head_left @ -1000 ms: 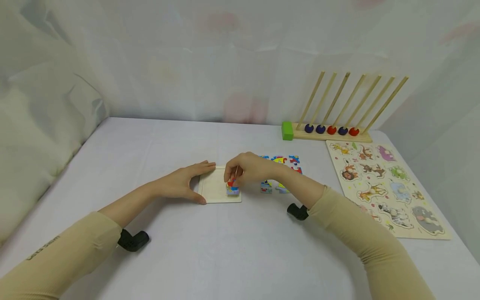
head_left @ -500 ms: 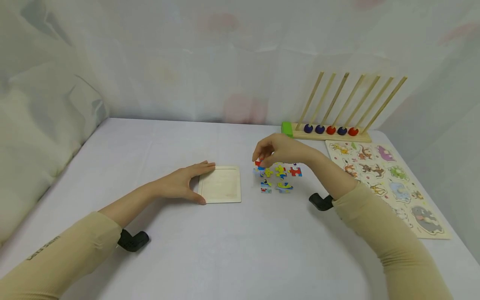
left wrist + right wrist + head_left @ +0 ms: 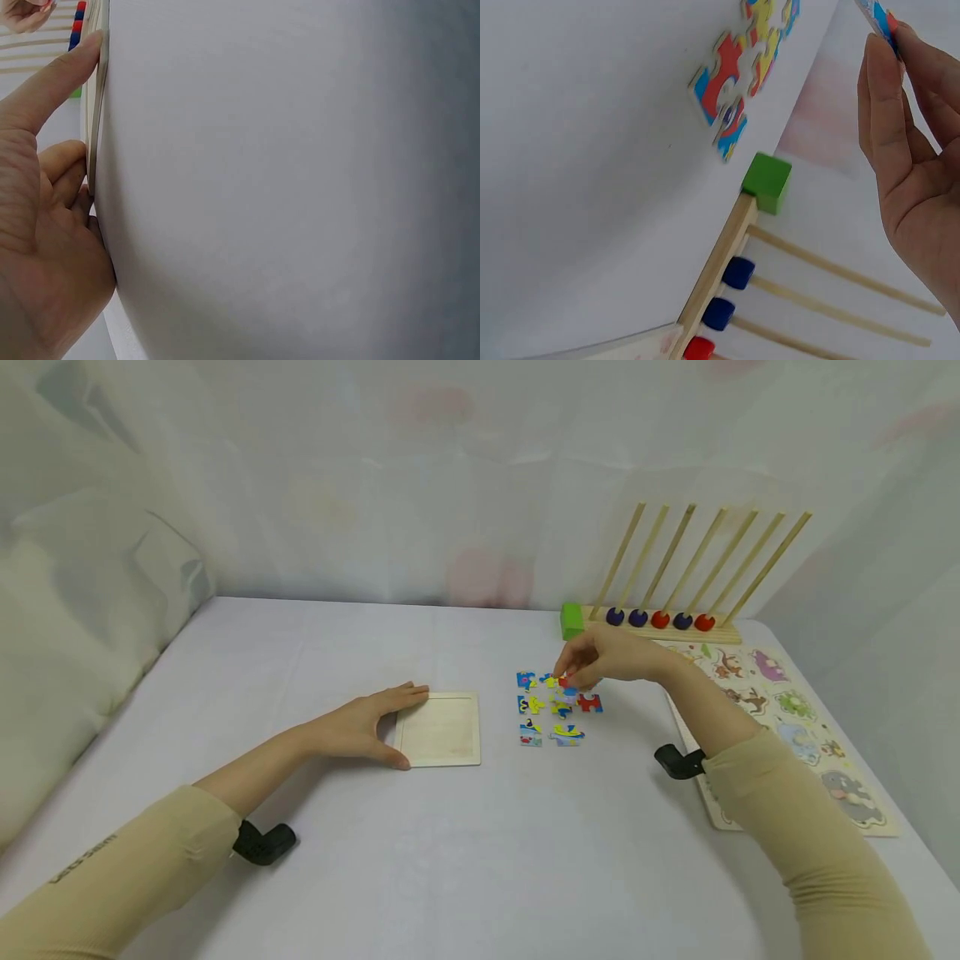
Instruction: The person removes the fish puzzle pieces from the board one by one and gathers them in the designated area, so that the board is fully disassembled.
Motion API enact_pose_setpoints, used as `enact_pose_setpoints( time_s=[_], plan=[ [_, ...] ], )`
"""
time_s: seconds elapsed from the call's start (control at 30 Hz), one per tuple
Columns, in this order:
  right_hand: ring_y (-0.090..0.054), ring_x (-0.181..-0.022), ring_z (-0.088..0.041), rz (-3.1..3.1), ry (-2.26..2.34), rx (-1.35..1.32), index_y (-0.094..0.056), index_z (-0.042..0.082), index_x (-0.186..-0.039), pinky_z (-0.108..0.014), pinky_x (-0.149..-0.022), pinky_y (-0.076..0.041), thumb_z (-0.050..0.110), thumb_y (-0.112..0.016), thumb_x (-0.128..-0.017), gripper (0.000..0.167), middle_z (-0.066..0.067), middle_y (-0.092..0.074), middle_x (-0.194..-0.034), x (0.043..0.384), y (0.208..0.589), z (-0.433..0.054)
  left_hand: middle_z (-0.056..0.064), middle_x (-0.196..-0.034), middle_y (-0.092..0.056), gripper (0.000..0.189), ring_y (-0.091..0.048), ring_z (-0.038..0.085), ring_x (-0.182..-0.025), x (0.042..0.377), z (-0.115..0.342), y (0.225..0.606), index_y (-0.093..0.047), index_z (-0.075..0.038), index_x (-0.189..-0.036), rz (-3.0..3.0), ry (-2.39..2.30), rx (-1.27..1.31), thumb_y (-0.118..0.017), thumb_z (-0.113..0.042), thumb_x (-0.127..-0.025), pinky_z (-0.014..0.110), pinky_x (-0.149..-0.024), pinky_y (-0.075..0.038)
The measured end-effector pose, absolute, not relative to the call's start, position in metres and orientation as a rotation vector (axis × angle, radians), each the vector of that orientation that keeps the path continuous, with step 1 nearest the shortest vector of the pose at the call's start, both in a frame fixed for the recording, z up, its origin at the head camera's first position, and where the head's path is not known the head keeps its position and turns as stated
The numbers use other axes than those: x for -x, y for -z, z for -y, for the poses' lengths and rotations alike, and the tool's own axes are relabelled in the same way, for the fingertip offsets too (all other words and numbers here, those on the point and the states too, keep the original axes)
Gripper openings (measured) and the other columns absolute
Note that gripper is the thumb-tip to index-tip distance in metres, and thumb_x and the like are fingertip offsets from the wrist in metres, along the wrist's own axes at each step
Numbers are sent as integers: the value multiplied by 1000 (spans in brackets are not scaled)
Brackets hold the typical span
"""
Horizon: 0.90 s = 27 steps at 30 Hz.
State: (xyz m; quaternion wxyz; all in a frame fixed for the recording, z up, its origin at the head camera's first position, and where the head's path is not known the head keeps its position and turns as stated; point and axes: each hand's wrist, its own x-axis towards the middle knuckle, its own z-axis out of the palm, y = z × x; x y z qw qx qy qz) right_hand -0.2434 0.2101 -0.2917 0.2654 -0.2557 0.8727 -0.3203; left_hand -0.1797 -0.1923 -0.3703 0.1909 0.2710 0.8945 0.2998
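My left hand (image 3: 367, 722) spans the left side of a shallow square wooden puzzle tray (image 3: 440, 729), thumb at the near corner and fingertips at the far one. Its fingers are mostly straight. The left wrist view shows the thumb (image 3: 61, 79) against the tray's edge. Off to the right, my right hand (image 3: 618, 653) pinches a red and blue jigsaw piece (image 3: 880, 21) between thumb and fingers. It hangs above other jigsaw pieces (image 3: 531, 727), laid out in spaced rows right of the tray, and hides part of them. A red piece (image 3: 591, 702) lies at the right end of the middle row.
A wooden bead rack (image 3: 663, 625) with tall rods, blue and red beads and a green end block (image 3: 572, 621) stands at the back right. An animal peg board (image 3: 798, 741) lies at the right, partly behind my right forearm. White cloth (image 3: 337, 510) hangs behind the table.
My right hand lifted the jigsaw piece away from the tray and carried it right, over the laid-out pieces. My left hand stayed at the tray.
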Motion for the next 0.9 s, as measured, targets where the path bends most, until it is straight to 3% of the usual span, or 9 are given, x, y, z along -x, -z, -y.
enact_pose_setpoints(
  time_s=[0.27,0.9],
  plan=[
    [-67,-85,-15,-2321,814,601,-71,6,-106,-29,-80,-59,11,-72,-87,19,-6,-70,-97,246,300,-233,3,-168,-19,110,-14,28,-157,179,192,370,-28,-22,-157,-2516,-842,-760,-87,-48,-68,59,-125,-17],
    [-62,-78,-13,-2143,774,530,-72,1,-101,-25,-76,-57,5,-75,-82,19,-4,-70,-89,242,319,-245,8,-167,-19,108,-14,34,-156,179,194,369,-28,-19,-157,-2528,-831,-780,-85,-49,-70,64,-122,-17]
  ],
)
